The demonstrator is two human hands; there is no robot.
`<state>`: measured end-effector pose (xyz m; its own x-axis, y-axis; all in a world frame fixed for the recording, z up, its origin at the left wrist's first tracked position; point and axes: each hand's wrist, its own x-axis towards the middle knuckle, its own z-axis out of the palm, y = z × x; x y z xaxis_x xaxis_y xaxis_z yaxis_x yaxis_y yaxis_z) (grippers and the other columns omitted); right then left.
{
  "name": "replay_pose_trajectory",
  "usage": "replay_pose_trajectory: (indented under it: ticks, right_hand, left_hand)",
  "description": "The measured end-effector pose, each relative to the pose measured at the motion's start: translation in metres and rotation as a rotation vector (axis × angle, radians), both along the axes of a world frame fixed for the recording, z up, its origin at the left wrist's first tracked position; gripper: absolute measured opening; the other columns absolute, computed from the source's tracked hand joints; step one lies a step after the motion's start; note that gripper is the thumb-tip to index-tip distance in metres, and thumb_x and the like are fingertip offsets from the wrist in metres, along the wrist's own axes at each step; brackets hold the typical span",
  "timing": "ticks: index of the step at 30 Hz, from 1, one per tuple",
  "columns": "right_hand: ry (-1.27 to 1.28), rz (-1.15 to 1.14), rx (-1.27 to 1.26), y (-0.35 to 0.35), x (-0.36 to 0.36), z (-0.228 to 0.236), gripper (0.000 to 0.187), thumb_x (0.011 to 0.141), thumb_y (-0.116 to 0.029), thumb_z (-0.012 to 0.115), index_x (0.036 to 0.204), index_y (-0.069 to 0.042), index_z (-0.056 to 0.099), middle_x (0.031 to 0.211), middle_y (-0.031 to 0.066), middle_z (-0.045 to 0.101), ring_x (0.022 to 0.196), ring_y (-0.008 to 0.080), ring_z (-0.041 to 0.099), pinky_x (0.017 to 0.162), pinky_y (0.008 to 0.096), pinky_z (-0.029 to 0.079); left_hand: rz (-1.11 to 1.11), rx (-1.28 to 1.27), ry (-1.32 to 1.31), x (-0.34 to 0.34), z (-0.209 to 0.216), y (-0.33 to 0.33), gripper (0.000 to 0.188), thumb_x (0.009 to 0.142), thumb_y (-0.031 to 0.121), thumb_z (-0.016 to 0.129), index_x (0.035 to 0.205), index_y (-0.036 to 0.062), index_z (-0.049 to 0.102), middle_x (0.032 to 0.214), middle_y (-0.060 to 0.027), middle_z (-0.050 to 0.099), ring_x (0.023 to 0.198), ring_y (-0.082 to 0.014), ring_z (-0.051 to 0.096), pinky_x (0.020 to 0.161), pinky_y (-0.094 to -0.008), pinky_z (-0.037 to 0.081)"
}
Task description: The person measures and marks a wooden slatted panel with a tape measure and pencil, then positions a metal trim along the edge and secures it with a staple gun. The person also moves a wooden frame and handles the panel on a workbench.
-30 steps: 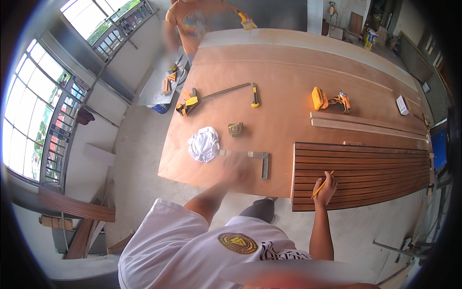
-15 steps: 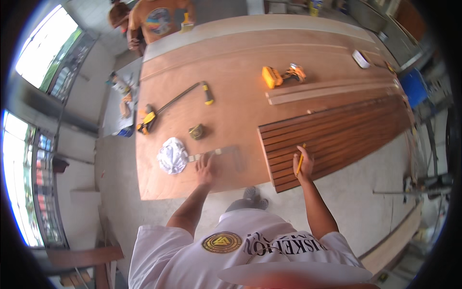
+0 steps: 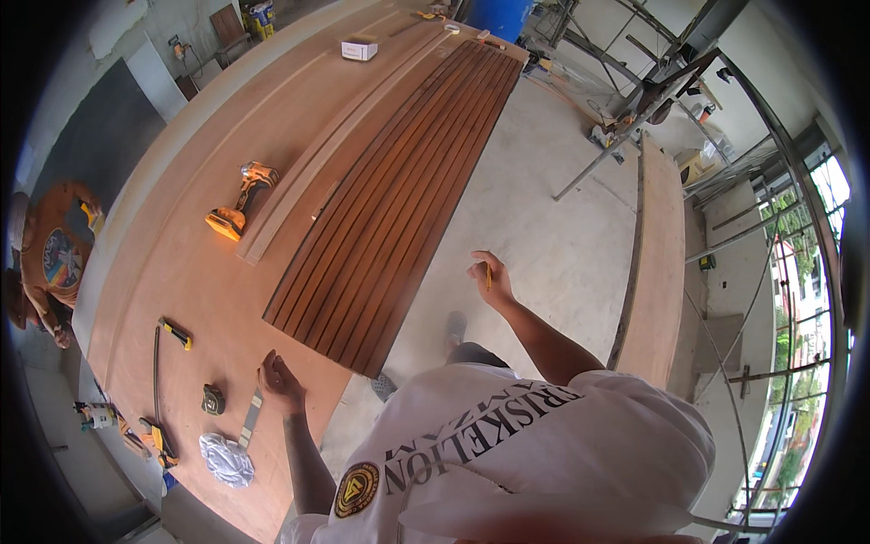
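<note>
Pencil [image 3: 489,276] slim, yellow, held in right hand [image 3: 497,288]; left hand [image 3: 283,385] half-curled near metal square [image 3: 251,420], grip unclear.

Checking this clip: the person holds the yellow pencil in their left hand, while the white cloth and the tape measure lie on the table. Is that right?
Not quite: the head view shows the yellow pencil in the person's right hand, not the left. The white cloth and the tape measure do lie on the table.
</note>
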<state>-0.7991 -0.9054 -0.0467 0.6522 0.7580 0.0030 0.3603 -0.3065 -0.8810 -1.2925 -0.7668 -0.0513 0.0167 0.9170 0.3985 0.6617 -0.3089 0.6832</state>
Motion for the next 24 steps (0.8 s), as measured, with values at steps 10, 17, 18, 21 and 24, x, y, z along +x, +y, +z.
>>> replay_pose_trajectory:
  ticks: [10,17,18,21,24]
  right_hand:
    - [0.111,-0.017,0.098,-0.037,0.203,-0.039,0.027,0.095,-0.011,0.060,0.121,-0.002,0.064,0.082,0.0092,0.075,0.080,0.0193,0.073,0.078,0.0323,0.056]
    - [0.567,0.088,0.518,-0.008,0.310,0.190,0.035,0.104,-0.033,0.062,0.119,-0.001,0.064,0.095,0.0104,0.072,0.091,0.0190,0.070,0.090,0.0351,0.052]
    - [0.533,0.169,0.607,-0.003,0.316,0.226,0.037,0.104,-0.036,0.062,0.119,-0.002,0.064,0.097,0.0117,0.072,0.092,0.0196,0.070,0.091,0.0365,0.052]
    - [0.443,0.556,0.882,0.008,0.324,0.313,0.046,0.099,-0.039,0.070,0.117,0.003,0.064,0.098,0.0137,0.071,0.093,0.0215,0.069,0.090,0.0373,0.053]
    - [0.557,0.804,1.044,0.021,0.319,0.358,0.051,0.092,-0.041,0.078,0.110,0.005,0.064,0.093,0.0146,0.070,0.085,0.0234,0.069,0.081,0.0368,0.055]
  left_hand:
    - [-0.342,-0.064,0.018,0.309,0.055,0.040,0.018,0.094,0.011,0.067,0.110,0.0029,0.071,0.101,-0.0126,0.073,0.094,-0.0325,0.066,0.086,-0.0462,0.051]
    - [-0.588,0.086,0.095,0.489,0.070,0.040,0.009,0.094,0.013,0.070,0.099,0.0064,0.073,0.098,-0.0093,0.074,0.095,-0.0314,0.066,0.090,-0.0443,0.046]
    - [-0.569,0.087,0.069,0.507,0.072,0.042,0.008,0.094,0.012,0.069,0.099,0.0069,0.073,0.097,-0.0097,0.074,0.095,-0.0314,0.066,0.090,-0.0443,0.046]
    - [-0.574,0.080,0.056,0.550,0.074,0.058,0.010,0.095,0.010,0.069,0.101,0.0044,0.074,0.101,-0.0101,0.075,0.097,-0.0310,0.067,0.091,-0.0439,0.047]
    - [-0.601,0.039,0.074,0.581,0.069,0.081,0.012,0.096,0.011,0.067,0.104,0.0051,0.073,0.098,-0.0114,0.074,0.096,-0.0307,0.067,0.094,-0.0442,0.046]
